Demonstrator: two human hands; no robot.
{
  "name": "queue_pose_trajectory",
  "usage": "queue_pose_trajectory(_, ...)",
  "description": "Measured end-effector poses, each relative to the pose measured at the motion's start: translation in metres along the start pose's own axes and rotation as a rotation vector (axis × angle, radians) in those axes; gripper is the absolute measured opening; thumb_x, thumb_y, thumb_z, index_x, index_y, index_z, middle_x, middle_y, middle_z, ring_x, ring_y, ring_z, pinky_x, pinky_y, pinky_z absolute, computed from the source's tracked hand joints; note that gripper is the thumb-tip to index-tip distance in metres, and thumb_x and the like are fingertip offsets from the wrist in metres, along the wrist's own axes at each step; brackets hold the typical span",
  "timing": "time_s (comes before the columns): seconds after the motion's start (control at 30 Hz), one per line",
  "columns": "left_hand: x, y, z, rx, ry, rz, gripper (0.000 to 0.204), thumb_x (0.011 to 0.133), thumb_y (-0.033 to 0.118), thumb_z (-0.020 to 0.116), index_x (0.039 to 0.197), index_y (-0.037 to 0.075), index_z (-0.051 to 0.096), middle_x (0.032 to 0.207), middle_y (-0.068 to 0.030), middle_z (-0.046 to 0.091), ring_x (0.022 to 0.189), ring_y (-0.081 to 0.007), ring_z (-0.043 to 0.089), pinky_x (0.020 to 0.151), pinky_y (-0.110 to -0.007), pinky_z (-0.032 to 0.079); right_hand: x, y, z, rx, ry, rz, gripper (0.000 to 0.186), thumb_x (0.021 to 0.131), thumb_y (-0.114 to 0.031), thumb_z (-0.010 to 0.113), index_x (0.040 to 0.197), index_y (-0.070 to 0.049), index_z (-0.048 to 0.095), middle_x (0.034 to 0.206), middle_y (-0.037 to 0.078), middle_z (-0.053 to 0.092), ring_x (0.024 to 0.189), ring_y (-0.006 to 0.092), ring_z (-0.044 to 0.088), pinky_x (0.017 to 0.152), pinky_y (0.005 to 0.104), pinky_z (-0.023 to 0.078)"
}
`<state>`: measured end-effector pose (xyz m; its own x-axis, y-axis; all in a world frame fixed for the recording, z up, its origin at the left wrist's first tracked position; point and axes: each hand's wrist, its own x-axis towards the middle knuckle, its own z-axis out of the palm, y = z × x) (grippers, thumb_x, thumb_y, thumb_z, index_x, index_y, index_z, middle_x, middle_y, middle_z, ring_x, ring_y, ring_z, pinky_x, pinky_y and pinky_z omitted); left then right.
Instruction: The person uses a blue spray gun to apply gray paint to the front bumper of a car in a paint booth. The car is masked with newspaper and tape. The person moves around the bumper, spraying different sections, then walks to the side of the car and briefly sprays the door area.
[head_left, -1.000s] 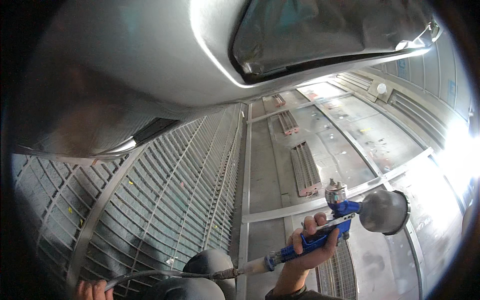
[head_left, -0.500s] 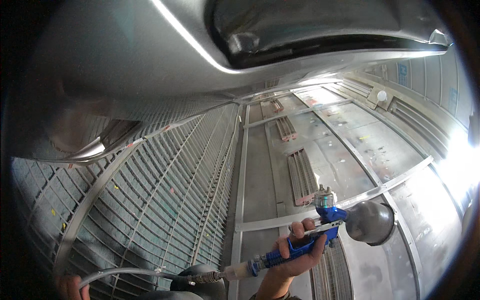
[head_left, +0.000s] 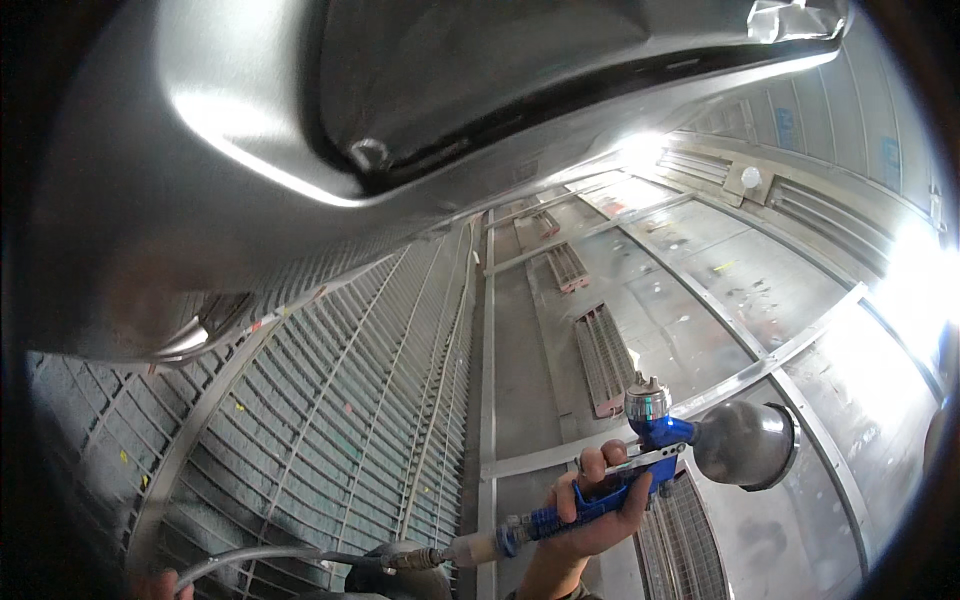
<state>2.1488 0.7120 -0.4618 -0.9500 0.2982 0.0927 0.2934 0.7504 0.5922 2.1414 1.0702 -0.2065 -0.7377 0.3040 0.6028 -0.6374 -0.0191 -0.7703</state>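
My right hand (head_left: 598,520) is wrapped round the handle of a blue spray gun (head_left: 664,432), its fingers at the trigger lever. The gun's silver nozzle points up toward the grey vehicle body (head_left: 130,200), with a gap between them. A rounded grey paint cup (head_left: 742,444) sticks out to the right of the gun. From the handle's lower end, a metal coupling leads to a grey air hose (head_left: 262,552). My left hand (head_left: 165,586) is closed round this hose at the lower left, partly cut off by the frame's edge.
Below the vehicle body lies a metal floor grating (head_left: 330,400) over greenish matting. Metal wall panels (head_left: 690,270) with slatted lamp-like fixtures (head_left: 600,360) stand at the right. A dark covered opening (head_left: 480,80) is set in the body, and bright light (head_left: 915,285) glares at far right.
The vehicle body and its dark opening have shifted left and lower in view. My left hand sits slightly lower and farther right in the picture. The spray gun's place is nearly the same.
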Motion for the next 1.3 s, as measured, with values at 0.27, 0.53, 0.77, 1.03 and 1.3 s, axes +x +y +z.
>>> queue_pose_trajectory(0.27,-0.003,0.002,-0.006,-0.016,-0.017,0.041,0.018,0.091,0.023,0.066,0.105,0.011,0.069,0.094,-0.0078,0.067,0.090,-0.0255,0.065,0.073,-0.037,0.054,-0.025,0.010,0.000,-0.043,0.105,0.042,0.047,0.101,-0.037,0.039,0.113,0.009,0.040,0.103,0.018,0.048,0.092,0.0248,0.054,0.038,0.0305,0.052)
queue_pose_trajectory(0.53,0.002,0.010,-0.011,-0.081,-0.055,0.115,0.012,0.089,0.018,0.064,0.098,0.010,0.063,0.084,-0.0083,0.060,0.081,-0.0273,0.061,0.066,-0.039,0.051,-0.034,0.028,0.047,0.070,0.047,0.113,0.052,0.093,-0.044,0.053,0.104,0.006,0.042,0.086,0.020,0.050,0.058,0.0244,0.056,0.039,0.0323,0.053)
queue_pose_trajectory(0.77,0.003,0.003,-0.018,-0.145,0.040,0.079,0.010,0.090,0.016,0.064,0.098,0.009,0.064,0.085,-0.0097,0.061,0.079,-0.0283,0.062,0.067,-0.039,0.052,-0.025,0.015,0.048,-0.074,-0.159,0.128,0.046,0.097,-0.042,0.047,0.104,0.003,0.042,0.086,0.019,0.050,0.053,0.0203,0.052,0.036,0.0297,0.050)
queue_pose_trajectory(1.03,-0.009,0.000,-0.014,-0.049,0.084,0.132,0.014,0.092,0.018,0.062,0.102,0.009,0.066,0.092,-0.0075,0.066,0.090,-0.0247,0.065,0.072,-0.037,0.056,-0.042,0.016,0.058,-0.127,0.036,0.173,0.045,0.098,-0.040,0.045,0.102,0.005,0.041,0.092,0.018,0.047,0.072,0.0225,0.053,0.036,0.0284,0.051)
queue_pose_trajectory(1.3,-0.014,-0.014,-0.014,0.063,0.019,0.159,0.017,0.095,0.022,0.060,0.102,0.008,0.068,0.093,-0.0058,0.068,0.092,-0.0233,0.065,0.075,-0.035,0.055,-0.059,0.032,0.061,-0.194,0.206,0.182,0.051,0.094,-0.035,0.054,0.117,0.008,0.042,0.101,0.016,0.051,0.093,0.0284,0.056,0.042,0.0314,0.057)
